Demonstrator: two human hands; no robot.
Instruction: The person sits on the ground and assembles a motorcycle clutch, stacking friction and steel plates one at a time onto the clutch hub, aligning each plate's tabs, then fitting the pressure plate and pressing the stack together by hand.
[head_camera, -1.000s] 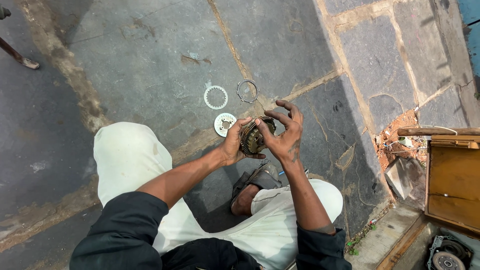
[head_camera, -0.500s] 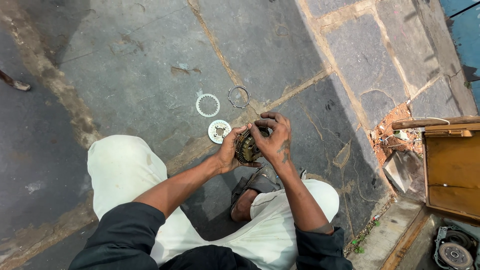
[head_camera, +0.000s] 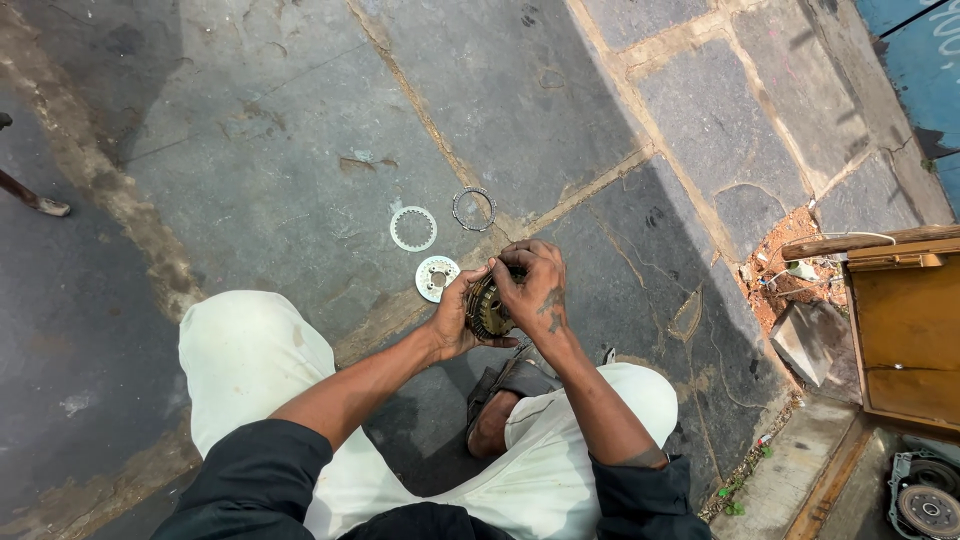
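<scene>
Both hands clasp a round toothed part

Left hand (head_camera: 455, 318) and right hand (head_camera: 530, 290) close their grip around the stacked metal disc pack (head_camera: 488, 305) above the knees. Just beyond, three toothed rings (head_camera: 413, 228) lie on the stone floor (head_camera: 250, 150)

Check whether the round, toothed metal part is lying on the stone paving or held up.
Held up: left hand and right hand grip the toothed metal part.
</scene>
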